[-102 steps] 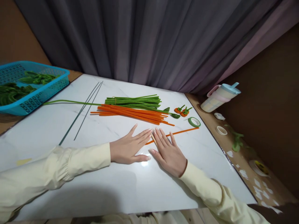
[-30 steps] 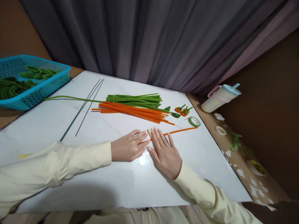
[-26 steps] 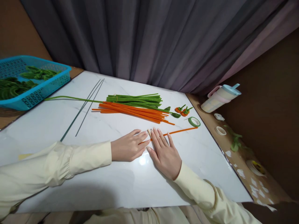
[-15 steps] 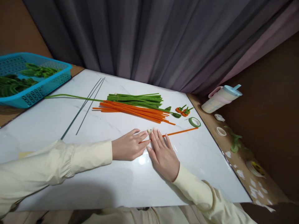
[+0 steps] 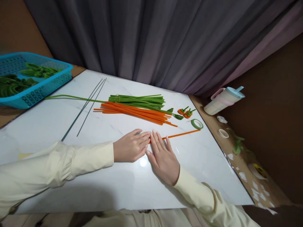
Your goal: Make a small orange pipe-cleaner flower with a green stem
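A single orange pipe cleaner (image 5: 182, 134) lies on the white marbled table (image 5: 132, 189), one end near the green tape roll (image 5: 197, 124). My left hand (image 5: 133, 145) has its fingers closed together over the other end; the fingertips meet my right hand and hide that end. Flat across the middle of the pipe cleaner rests my right hand (image 5: 163, 154), fingers stretched out. Beyond both hands lie a bundle of orange pipe cleaners (image 5: 139, 112) and a bundle of green ones (image 5: 137, 100). Two small orange pieces with green tops (image 5: 188, 113) sit near the tape.
Thin dark green wires (image 5: 86, 108) lie at the left. A blue basket (image 5: 47, 85) with green leafy pieces stands at the far left. Off the table's right side are a tumbler with a straw (image 5: 223, 100), a white ring (image 5: 223, 133) and paper scraps (image 5: 255, 192).
My right hand has shifted slightly left, and the hands' fingertips have come together. A small beige thing seen between them earlier is now hidden.
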Demonstrator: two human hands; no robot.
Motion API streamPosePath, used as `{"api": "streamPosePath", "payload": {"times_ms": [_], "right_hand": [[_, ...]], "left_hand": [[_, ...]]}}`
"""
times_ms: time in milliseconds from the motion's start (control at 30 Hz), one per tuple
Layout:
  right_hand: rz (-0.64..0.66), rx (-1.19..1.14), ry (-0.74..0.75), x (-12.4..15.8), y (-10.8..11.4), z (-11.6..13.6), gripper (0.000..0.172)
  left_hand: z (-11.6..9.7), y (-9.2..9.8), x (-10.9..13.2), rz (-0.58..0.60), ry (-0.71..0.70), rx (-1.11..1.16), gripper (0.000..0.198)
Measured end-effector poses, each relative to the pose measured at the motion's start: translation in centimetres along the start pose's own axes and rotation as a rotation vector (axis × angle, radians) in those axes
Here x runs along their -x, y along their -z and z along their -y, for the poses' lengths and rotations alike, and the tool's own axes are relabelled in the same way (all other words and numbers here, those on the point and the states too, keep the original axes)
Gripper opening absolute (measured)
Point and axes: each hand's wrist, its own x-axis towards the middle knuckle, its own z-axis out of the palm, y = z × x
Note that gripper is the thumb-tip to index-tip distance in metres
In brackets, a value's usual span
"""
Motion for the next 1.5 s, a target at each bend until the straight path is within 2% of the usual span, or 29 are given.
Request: {"api": "streamPosePath", "payload": {"times_ms": [267, 400, 767, 1500], "right_hand": [[0.004, -0.02, 0.007, 0.2, -0.1, 0.0, 0.065], [0.008, -0.018, -0.001, 0.2, -0.1, -0.1, 0.066], [0.02, 0.007, -0.024, 0.2, -0.1, -0.4, 0.071], [0.022, 0.011, -0.053, 0.4, -0.2, -1.1, 0.068]], "left_hand": [[0.0, -0.1, 0.1, 0.005, 0.018, 0.035, 0.039], [-0.1, 0.0, 0.3, 0.058, 0.053, 0.07, 0.047], [0.0, -0.1, 0.2, 0.155, 0.07, 0.15, 0.052], [0.0, -0.1, 0.2, 0.146, 0.022, 0.153, 0.057]]}}
